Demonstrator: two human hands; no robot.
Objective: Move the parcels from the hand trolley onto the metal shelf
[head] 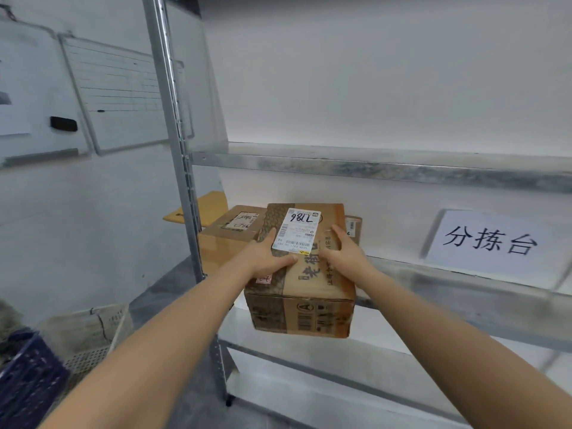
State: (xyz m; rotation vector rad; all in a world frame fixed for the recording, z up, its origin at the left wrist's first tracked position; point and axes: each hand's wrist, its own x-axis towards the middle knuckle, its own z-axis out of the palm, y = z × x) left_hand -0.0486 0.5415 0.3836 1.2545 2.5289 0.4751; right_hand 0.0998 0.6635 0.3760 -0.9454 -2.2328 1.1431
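A brown cardboard parcel [306, 292] with a white shipping label and printed dark text rests at the front edge of the metal shelf [464, 292]. My left hand [267, 255] grips its top left side, thumb across the label's lower edge. My right hand [345, 247] grips the top right side. Just behind it on the same shelf sits a second labelled cardboard parcel [229, 233], and a third box [354, 227] peeks out behind my right hand. The trolley is out of view.
The shelf's upright post [182, 181] stands left of the parcels. A higher shelf board [371, 168] runs above. A white paper sign [492, 239] hangs at the right. A yellow envelope [201, 209], whiteboards [117, 94] and a dark crate [28, 379] lie left.
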